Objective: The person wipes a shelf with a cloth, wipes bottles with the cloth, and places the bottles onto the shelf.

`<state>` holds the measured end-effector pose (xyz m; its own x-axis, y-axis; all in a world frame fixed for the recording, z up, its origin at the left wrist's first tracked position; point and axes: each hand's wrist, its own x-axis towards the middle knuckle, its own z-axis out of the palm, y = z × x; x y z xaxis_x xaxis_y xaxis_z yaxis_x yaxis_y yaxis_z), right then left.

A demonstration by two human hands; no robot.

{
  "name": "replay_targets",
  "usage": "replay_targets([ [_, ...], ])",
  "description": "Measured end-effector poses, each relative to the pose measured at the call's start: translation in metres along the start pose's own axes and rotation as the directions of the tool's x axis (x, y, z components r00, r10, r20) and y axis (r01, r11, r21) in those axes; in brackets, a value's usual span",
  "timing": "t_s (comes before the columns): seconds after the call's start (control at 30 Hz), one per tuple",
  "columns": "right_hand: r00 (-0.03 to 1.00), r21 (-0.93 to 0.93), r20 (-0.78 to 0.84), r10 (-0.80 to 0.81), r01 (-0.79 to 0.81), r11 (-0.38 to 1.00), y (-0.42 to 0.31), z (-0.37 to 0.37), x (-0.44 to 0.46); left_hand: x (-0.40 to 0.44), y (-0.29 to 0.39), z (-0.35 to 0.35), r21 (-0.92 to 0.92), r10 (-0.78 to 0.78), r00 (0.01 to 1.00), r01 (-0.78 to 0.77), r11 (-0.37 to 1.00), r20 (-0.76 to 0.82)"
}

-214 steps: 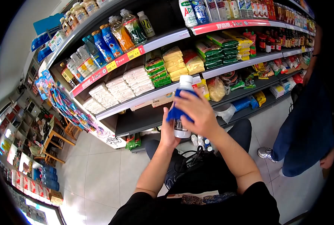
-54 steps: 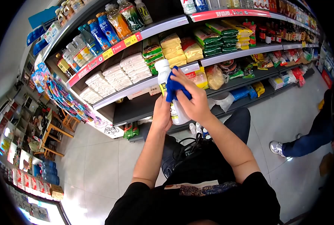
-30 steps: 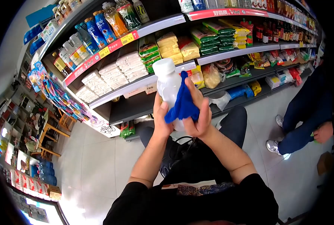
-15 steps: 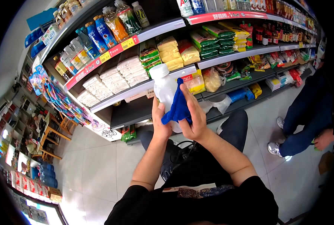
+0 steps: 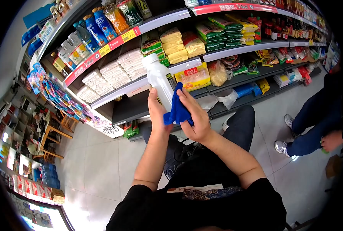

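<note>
One white plastic screw-capped bottle (image 5: 161, 84) tilted before dark-grey shelf unit (image 5: 129, 109); left hand (image 5: 158, 114) clamped round its lower part, far fingers hidden; right hand (image 5: 197, 120) clamped on blue fabric cloth (image 5: 178, 110) against it; dark label (image 5: 171, 81) newly turned into view, so probably fresh side meeting cloth

A pale tiled floor (image 5: 102, 169) stretches between dark shelving (image 5: 131, 109) and wooden furniture (image 5: 48, 130).

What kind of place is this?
Probably a grocery shop: drink bottles line a shelf, its edge carries yellow price tags, and yellow packets are stacked below.
</note>
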<state>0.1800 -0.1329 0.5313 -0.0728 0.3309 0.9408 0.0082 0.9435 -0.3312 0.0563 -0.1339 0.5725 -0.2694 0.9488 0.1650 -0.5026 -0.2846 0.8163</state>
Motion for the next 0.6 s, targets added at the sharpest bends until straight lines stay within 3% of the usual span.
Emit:
replay_targets([
  [0.13,0.993,0.055,-0.004,0.117,-0.116,0.992,0.0,-0.002,0.027,-0.007,-0.006,-0.001,-0.017,-0.053,0.995,0.054,0.998,0.081],
  [0.3,0.989,0.0,-0.014,0.148,-0.148,0.989,-0.001,0.0,0.022,0.003,-0.009,-0.002,-0.105,-0.067,0.991,0.079,0.991,0.114],
  [0.4,0.997,-0.072,0.03,0.077,-0.074,0.995,-0.005,-0.002,0.005,0.01,-0.003,0.006,-0.196,-0.134,0.99,0.139,0.971,0.039],
  [0.6,0.993,-0.228,0.086,-0.076,0.094,0.969,0.007,0.006,-0.012,0.026,-0.014,-0.016,-0.391,-0.283,0.933,0.352,0.85,0.224],
])
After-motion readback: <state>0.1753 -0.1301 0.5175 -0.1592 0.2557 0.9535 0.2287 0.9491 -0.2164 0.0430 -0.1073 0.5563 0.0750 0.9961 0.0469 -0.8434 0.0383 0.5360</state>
